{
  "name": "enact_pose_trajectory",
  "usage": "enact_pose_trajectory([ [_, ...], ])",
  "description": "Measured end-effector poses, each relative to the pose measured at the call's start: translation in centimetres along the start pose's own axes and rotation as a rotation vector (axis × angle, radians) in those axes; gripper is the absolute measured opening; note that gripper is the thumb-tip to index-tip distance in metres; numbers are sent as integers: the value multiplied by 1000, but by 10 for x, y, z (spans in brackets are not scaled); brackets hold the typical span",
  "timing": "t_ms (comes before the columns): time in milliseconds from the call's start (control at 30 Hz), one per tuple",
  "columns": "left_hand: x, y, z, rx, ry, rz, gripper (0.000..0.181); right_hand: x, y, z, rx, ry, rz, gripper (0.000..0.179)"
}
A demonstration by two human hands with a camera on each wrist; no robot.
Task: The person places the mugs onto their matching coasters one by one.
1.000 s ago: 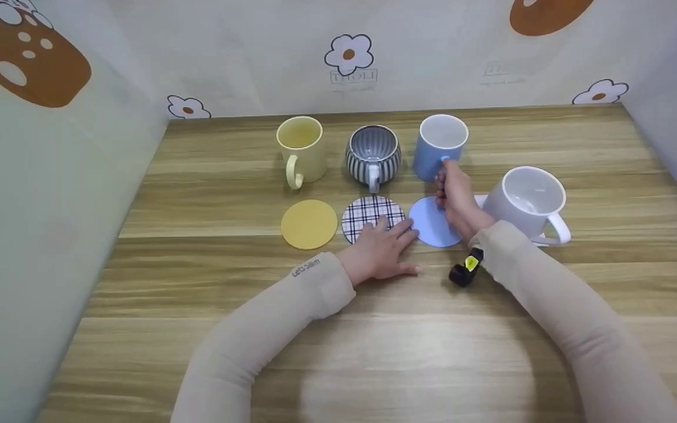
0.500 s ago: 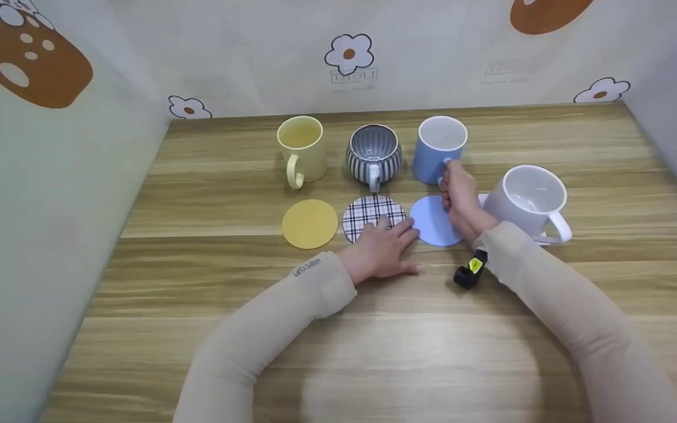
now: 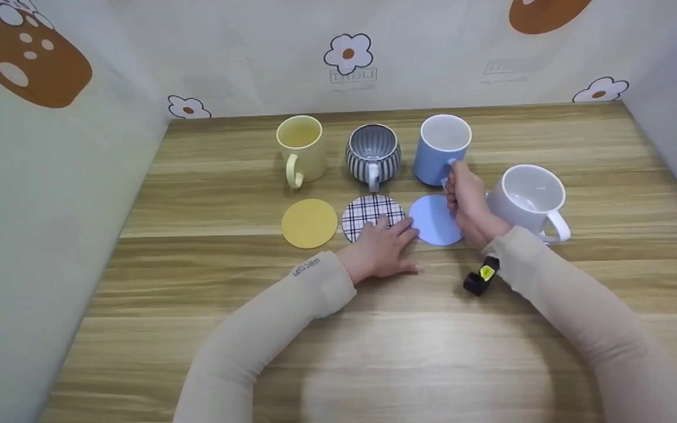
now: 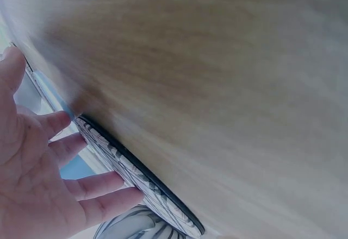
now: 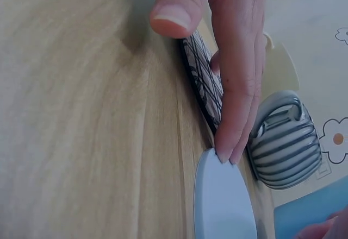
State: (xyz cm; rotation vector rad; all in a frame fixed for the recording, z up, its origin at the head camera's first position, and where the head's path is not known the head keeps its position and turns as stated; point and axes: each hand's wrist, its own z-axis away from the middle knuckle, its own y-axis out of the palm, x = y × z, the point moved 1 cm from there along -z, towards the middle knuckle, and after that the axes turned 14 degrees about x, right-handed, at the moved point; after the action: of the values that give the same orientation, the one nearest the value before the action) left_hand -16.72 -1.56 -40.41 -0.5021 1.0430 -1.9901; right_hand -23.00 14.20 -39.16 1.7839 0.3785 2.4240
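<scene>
My left hand (image 3: 382,252) lies with spread fingers on the round plaid coaster (image 3: 368,208); fingertips also touch the edge of the light blue coaster (image 3: 432,222) beside it. In the right wrist view those left fingertips rest on the blue coaster's (image 5: 225,206) near edge. My right hand (image 3: 469,194) grips the handle of the blue mug (image 3: 431,161), which stands upright behind the blue coaster. Most of that handle is hidden by the fingers. To the mug's left is a grey striped mug (image 3: 359,170), directly behind the plaid coaster (image 4: 157,195).
A yellow mug (image 3: 312,161) stands behind a yellow coaster (image 3: 309,223) at the left. Close by my right wrist is a large white mug (image 3: 512,202) on a mostly hidden white coaster. A patterned wall covering (image 3: 268,64) borders the wooden table (image 3: 421,352).
My right hand and wrist have shifted slightly right, and the blue mug has moved a little right and toward me. The left hand and the coasters stay in place.
</scene>
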Motion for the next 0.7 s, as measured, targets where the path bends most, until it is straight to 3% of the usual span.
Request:
enact_pose_trajectory([
  [267, 1, 0, -1, -6, -1, -24, 74, 0, -5, 9, 29, 13, -20, 43],
  [700, 1, 1, -1, -8, 2, -33, 75, 2, -8, 29, 81, 8, 86, 42],
])
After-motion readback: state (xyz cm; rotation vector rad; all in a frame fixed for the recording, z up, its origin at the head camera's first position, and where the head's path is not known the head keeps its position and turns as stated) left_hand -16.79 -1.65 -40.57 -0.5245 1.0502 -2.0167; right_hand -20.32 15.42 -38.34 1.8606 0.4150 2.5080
